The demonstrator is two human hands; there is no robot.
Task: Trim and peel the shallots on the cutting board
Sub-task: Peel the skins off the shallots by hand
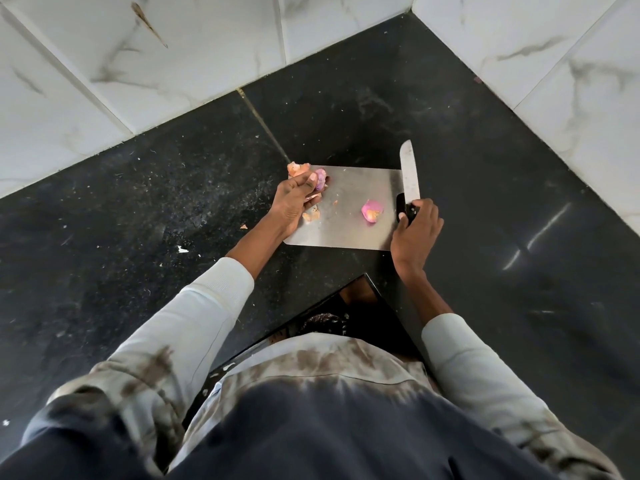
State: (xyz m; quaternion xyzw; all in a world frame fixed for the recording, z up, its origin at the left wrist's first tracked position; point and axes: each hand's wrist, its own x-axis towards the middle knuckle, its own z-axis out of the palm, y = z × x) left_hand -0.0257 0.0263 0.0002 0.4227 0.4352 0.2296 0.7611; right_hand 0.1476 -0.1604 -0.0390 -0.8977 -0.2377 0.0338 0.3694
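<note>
A steel cutting board (349,230) lies on the black counter. My left hand (294,199) hovers over the board's left edge and pinches a pale purple shallot (320,176) between thumb and fingers. My right hand (417,230) grips the black handle of a knife (409,174) at the board's right edge, blade pointing away from me. A pink shallot piece with some orange skin (371,211) rests on the board between both hands. Orange peel scraps (297,169) sit at the board's far left corner, and more skin (311,215) lies under my left hand.
The black stone counter (173,209) forms an L around me, speckled with small peel bits. White marble-tiled walls (207,46) close it off at the back and right. The counter's inner corner edge (367,277) is just below the board.
</note>
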